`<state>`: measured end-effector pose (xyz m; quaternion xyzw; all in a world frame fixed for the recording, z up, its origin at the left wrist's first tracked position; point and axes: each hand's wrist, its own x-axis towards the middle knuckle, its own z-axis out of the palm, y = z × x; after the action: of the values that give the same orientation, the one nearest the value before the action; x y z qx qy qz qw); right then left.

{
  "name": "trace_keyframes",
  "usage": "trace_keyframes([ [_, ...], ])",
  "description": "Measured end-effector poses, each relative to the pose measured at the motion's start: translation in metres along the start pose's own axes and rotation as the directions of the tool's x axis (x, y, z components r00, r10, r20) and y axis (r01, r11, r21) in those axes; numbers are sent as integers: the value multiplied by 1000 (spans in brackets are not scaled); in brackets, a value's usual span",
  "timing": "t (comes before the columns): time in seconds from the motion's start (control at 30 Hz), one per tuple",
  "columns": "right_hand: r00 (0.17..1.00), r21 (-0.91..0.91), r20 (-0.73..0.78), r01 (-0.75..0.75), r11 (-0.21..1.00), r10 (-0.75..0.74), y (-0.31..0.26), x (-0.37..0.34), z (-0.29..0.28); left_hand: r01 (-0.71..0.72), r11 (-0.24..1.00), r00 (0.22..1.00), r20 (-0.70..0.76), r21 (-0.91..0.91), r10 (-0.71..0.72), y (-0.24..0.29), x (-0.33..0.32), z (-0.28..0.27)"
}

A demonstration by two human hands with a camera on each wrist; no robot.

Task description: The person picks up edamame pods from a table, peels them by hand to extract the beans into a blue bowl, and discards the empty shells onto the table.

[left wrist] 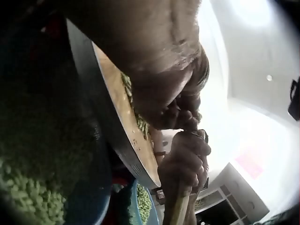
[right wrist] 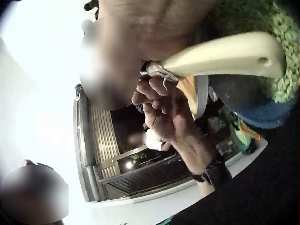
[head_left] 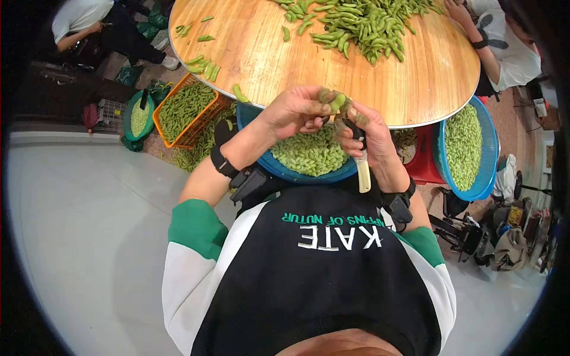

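Observation:
In the head view the left hand (head_left: pixel 295 111) pinches a green bean pod (head_left: pixel 338 102) between thumb and fingers. Close beside it, the right hand (head_left: pixel 373 137) grips a tool by its cream handle (head_left: pixel 363 172), which points down toward the chest. Both hands are over a blue basin (head_left: pixel 350 171) of shelled green beans (head_left: pixel 309 151), at the table's near edge. The right wrist view shows the handle (right wrist: pixel 229 54) below the right hand (right wrist: pixel 154 30), with the left hand (right wrist: pixel 173 117) beyond. Fingertips of the two hands meet in the left wrist view; the tool's working end is hidden.
A round wooden table (head_left: pixel 255 35) bears a pile of pods (head_left: pixel 368 29). An orange crate (head_left: pixel 172 139) of pods stands left, and another blue basin (head_left: pixel 491 172) of beans right. Other people are at the table's right (head_left: pixel 513 56) and the upper left (head_left: pixel 77 18).

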<state>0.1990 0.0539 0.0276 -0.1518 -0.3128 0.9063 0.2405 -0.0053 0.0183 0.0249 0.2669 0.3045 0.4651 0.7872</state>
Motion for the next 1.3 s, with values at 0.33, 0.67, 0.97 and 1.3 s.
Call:
trace_keyframes([
  [0.33,997,369,-22,-55,928,68,10,6,-6,-251,-394,602,461,884,652,-14,-1,20],
  [0.67,980,-37,-168,104,994,-109,14,5,0,-206,817,873,-277,539,403,-12,-3,31],
  [0.97,716,-980,170,196,-39,-677,13,15,-7,-152,87,725,52,985,687,-28,-11,40],
  [1.3,828,-935,304,354,19,-471,27,10,-19,-24,-26,828,34,999,559,-8,-74,38],
])
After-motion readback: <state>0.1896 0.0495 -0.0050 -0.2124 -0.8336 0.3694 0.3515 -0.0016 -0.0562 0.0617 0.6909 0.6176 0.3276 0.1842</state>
